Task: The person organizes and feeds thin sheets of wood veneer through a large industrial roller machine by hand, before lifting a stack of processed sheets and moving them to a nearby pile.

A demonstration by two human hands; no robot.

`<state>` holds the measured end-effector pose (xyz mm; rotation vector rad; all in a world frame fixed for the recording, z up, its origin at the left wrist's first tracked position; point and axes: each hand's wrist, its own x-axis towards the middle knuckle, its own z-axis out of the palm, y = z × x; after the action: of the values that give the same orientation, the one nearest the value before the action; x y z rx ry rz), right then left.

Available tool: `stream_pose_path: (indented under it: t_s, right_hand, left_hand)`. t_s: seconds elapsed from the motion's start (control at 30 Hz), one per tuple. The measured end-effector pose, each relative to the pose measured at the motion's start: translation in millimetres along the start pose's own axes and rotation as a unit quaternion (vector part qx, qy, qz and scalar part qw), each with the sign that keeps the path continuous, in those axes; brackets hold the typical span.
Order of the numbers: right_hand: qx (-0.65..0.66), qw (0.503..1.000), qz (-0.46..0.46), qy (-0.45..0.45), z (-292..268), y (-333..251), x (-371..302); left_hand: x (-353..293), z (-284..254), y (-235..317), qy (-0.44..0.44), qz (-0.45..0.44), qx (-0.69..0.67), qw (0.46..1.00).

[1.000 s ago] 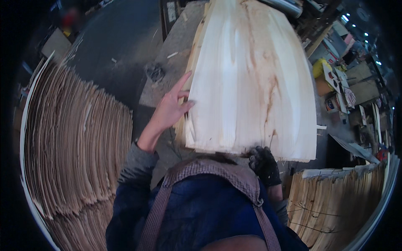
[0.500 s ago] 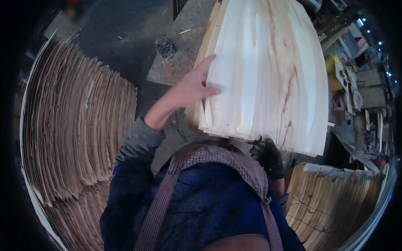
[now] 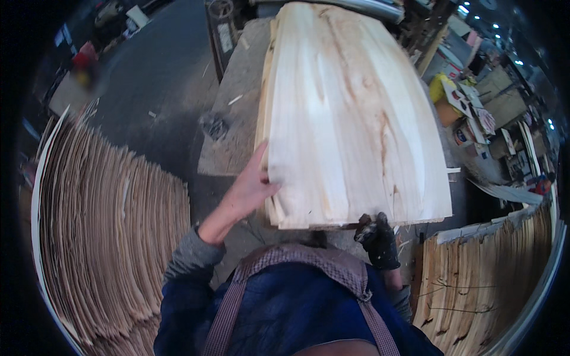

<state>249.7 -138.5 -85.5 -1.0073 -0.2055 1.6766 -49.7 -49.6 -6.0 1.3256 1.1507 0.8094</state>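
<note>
A stack of pale wood veneer sheets (image 3: 332,130) with brown streaks lies before me, its near edge close to my body. My bare left hand (image 3: 252,185) is at the stack's near left corner. Its thumb lies on the top sheet and its index finger stretches along the left edge, apart from the thumb; the other fingers are partly hidden. A dark, soiled glove covers my right hand (image 3: 377,238), whose fingers are curled at the near edge, right of the middle. What lies under those fingertips is hidden.
Tall bundles of veneer stand at my left (image 3: 113,237) and right (image 3: 481,285), the right one tied with cord. A worn board (image 3: 231,142) shows beside the stack, with a dark lump (image 3: 214,126) on it. A cluttered bench area (image 3: 475,113) is at far right.
The view has shifted, so the stack appears lower and farther left. My left hand's thumb and index finger have drawn a little closer at the corner. The gloved right hand stays at the near edge.
</note>
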Motion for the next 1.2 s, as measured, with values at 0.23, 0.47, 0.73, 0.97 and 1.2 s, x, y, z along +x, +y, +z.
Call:
stream_pose_path:
  t_s: [0.23,0.47,0.73,0.97,1.2]
  right_hand:
    - [-0.380,0.894,-0.238,-0.005,-13,-19,6]
    - [-0.334,0.858,-0.386,0.045,-34,-27,44]
    - [-0.023,0.945,-0.305,-0.115,96,-111,39]
    - [-0.004,0.963,-0.249,-0.099,146,-137,197]
    - [-0.005,0.980,-0.188,-0.057,207,-170,389]
  left_hand:
    - [-7,7,-32,0.018,0.017,-0.045,0.999]
    - [11,16,11,-0.023,0.135,-0.290,0.947]
    - [69,4,10,0.031,0.196,-0.364,0.910]
    - [63,-2,-72,0.280,0.053,0.107,0.953]
    - [35,43,-93,0.271,-0.013,0.344,0.899]
